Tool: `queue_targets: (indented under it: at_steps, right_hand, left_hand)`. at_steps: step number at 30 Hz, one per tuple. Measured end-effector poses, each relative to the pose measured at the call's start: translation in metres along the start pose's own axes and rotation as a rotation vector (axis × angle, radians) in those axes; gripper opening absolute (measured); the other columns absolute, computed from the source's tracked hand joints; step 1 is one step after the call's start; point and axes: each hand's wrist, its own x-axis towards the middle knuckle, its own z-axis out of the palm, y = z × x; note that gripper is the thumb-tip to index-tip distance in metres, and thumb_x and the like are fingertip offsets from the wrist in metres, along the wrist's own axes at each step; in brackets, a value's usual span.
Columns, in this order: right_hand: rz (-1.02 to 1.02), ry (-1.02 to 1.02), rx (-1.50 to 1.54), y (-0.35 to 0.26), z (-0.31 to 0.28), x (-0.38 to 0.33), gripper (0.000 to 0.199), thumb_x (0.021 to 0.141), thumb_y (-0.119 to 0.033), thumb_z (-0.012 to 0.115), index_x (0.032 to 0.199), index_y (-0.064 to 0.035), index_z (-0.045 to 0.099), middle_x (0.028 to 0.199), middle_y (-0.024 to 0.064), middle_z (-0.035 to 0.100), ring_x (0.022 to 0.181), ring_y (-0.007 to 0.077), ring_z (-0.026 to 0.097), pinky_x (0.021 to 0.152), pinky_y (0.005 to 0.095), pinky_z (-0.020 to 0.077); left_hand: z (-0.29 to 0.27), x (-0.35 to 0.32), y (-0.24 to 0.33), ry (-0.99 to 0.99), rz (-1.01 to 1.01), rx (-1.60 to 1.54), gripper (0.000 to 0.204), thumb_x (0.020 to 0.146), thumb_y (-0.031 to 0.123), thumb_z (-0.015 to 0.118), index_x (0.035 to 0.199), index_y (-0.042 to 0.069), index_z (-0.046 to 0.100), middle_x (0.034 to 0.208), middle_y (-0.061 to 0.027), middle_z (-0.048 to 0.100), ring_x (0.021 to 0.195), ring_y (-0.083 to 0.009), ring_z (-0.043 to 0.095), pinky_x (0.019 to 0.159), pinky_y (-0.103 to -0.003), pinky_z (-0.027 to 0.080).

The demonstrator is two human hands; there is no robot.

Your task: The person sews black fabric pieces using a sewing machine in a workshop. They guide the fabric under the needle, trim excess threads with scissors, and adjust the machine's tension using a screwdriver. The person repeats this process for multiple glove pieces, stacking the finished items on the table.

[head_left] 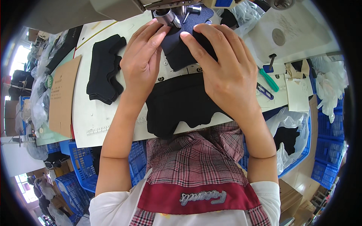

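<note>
My left hand (142, 56) and my right hand (222, 66) lie flat, fingers together, on a dark navy fabric piece (180, 52) on the white sewing table (90, 113). Both sets of fingertips press the cloth just in front of the sewing machine's presser foot (171, 17). A larger piece of black fabric (177, 105) lies under my wrists and hangs over the table's near edge. Neither hand grips anything; both only press down.
A stack of black cut pieces (103, 69) sits left of my left hand. A brown cardboard sheet (62, 96) lies further left. A green-handled tool (268, 77) and small snips (265, 91) lie to the right. Blue plastic crates (81, 165) stand below the table.
</note>
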Motion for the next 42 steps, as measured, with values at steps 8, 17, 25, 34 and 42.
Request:
queue_targets:
  at_steps: [8,17,25,34,42]
  right_hand:
    - [-0.017,0.034,0.025,-0.001,0.003,-0.002,0.049,0.063,0.0,0.067,0.111,-0.0108,0.07,0.108,0.0061,0.061,0.098,0.0285,0.06,0.08,0.0384,0.0523]
    - [-0.062,0.114,0.013,0.002,0.009,-0.003,0.041,0.063,-0.002,0.068,0.103,-0.0108,0.073,0.103,0.0049,0.063,0.093,0.0274,0.062,0.077,0.0372,0.0526]
    - [-0.073,0.117,0.073,0.014,0.01,0.0,0.04,0.063,-0.002,0.067,0.102,-0.0104,0.073,0.103,0.0044,0.064,0.092,0.0259,0.062,0.075,0.0359,0.0524]
    - [-0.113,0.161,0.023,0.014,0.013,-0.001,0.038,0.065,-0.002,0.068,0.101,-0.0102,0.073,0.102,0.0043,0.064,0.09,0.0264,0.062,0.075,0.0367,0.0522]
    - [-0.094,0.166,0.004,0.02,0.013,0.002,0.031,0.068,-0.003,0.069,0.098,-0.0094,0.074,0.1,0.0033,0.067,0.09,0.0254,0.064,0.082,0.0386,0.0533]
  left_hand:
    - [0.002,0.0,0.012,-0.007,-0.044,0.108,0.032,0.079,-0.009,0.064,0.109,0.002,0.067,0.107,-0.0131,0.069,0.096,-0.0302,0.066,0.083,-0.033,0.053]
    - [0.003,0.001,0.011,0.058,0.008,0.068,0.036,0.076,-0.01,0.065,0.108,0.003,0.069,0.103,-0.0127,0.07,0.092,-0.0275,0.067,0.079,-0.032,0.054]
    - [0.006,0.0,0.002,0.12,0.13,-0.008,0.032,0.072,-0.011,0.068,0.101,0.002,0.072,0.097,-0.0111,0.07,0.09,-0.0251,0.067,0.077,-0.03,0.054]
    - [0.01,0.001,0.01,0.154,0.121,0.069,0.025,0.074,-0.008,0.069,0.097,0.001,0.07,0.093,-0.0106,0.069,0.085,-0.0254,0.066,0.073,-0.03,0.054]
    - [0.013,0.005,0.016,0.153,0.09,0.142,0.02,0.076,-0.005,0.068,0.096,0.001,0.068,0.091,-0.0094,0.068,0.081,-0.0254,0.065,0.069,-0.031,0.053]
